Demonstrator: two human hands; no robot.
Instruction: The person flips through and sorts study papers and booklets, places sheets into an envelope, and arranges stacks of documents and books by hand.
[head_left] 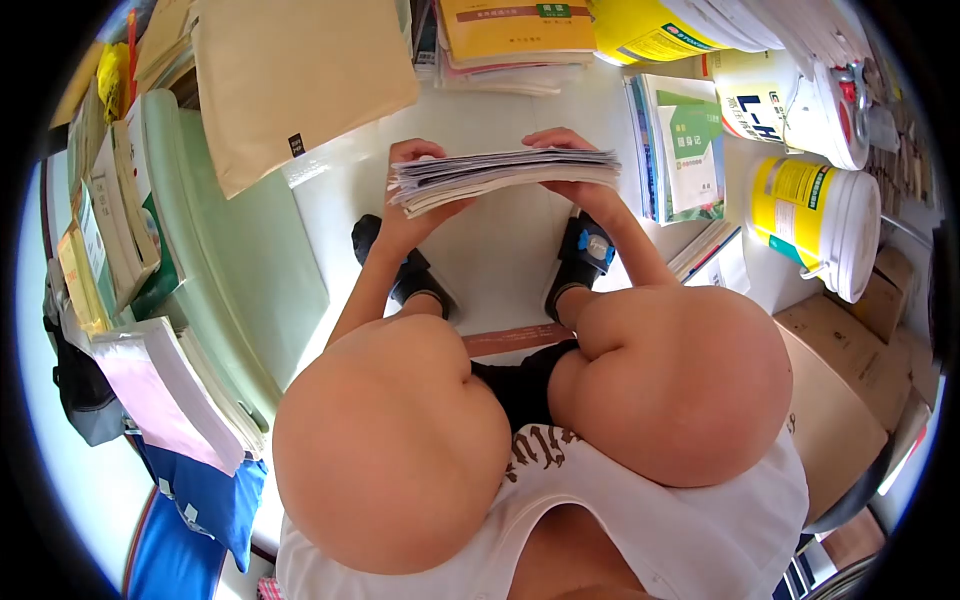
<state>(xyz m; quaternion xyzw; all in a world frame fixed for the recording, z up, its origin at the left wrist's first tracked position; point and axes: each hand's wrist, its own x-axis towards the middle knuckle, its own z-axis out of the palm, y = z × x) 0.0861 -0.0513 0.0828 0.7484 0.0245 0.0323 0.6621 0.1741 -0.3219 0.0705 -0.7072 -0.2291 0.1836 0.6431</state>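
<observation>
A stack of papers or thin booklets (505,175) is held level in front of my bent knees, its page edges facing me and bowed slightly upward. My left hand (425,190) grips the left end, thumb and fingers on either face of the stack. At the other end my right hand (575,170) has hold of it in the same way. Which covers lie inside the stack cannot be made out. Below it are my two feet in dark sandals (585,250) on the pale floor (500,225).
Piled books with an orange cover (518,30) lie ahead. A large tan envelope (300,80) sits at upper left. On the right are a green-covered book stack (690,150), a yellow-and-white bucket (815,220) and cardboard boxes (850,350). More books (170,390) stand at left.
</observation>
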